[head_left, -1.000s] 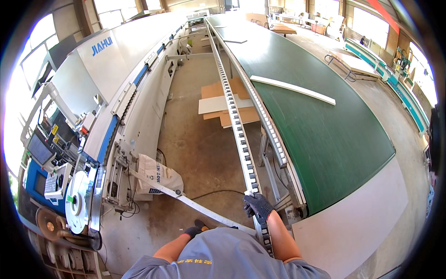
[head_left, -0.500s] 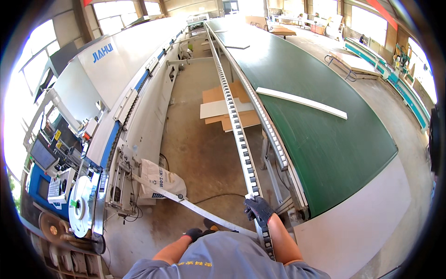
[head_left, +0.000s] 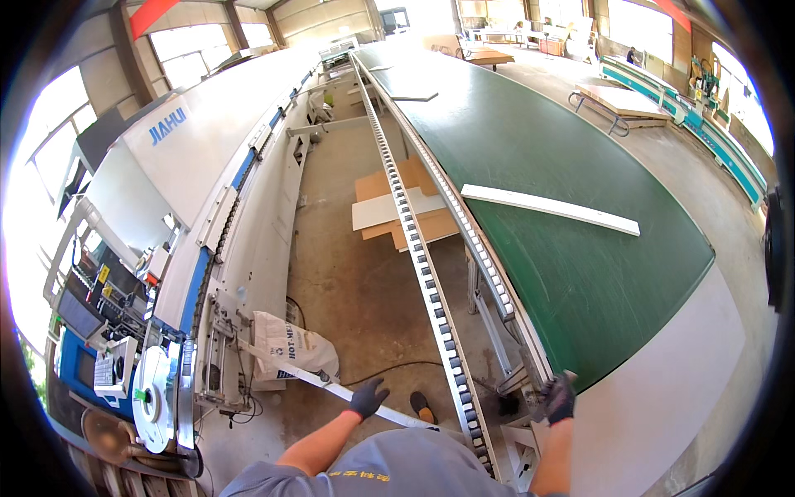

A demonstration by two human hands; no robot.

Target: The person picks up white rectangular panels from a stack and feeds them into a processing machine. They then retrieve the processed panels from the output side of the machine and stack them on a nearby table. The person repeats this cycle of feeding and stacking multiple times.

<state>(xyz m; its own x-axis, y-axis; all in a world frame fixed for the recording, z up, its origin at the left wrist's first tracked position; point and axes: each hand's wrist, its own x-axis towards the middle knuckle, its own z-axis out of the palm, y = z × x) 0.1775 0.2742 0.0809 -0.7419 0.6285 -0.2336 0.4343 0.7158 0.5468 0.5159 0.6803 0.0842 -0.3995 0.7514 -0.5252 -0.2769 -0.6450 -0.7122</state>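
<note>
My left hand (head_left: pixel 367 398), in a dark glove, is held over the curved white rail (head_left: pixel 330 386), its fingers apart and nothing seen in them. At the near corner of the green conveyor belt (head_left: pixel 571 306) is my right hand (head_left: pixel 560 398), also gloved; motion smears its fingers. A long white strip (head_left: pixel 551 209) lies slantwise across the belt, beyond my right hand. Between my two arms runs a narrow roller rail (head_left: pixel 432 290) with dark rollers, touched by neither hand.
On the left stands a long white machine (head_left: pixel 178 166) with a white reel (head_left: pixel 155 389) at its near end. A white sack (head_left: pixel 290 348) rests beside it. Brown and white boards (head_left: pixel 389 211) lie on the floor under the roller rail. A cable (head_left: pixel 397 364) crosses the floor.
My right hand has let go of the roller rail and moved right to the belt's corner. My left hand has come forward from beside my body. The white strip appears farther right and nearer.
</note>
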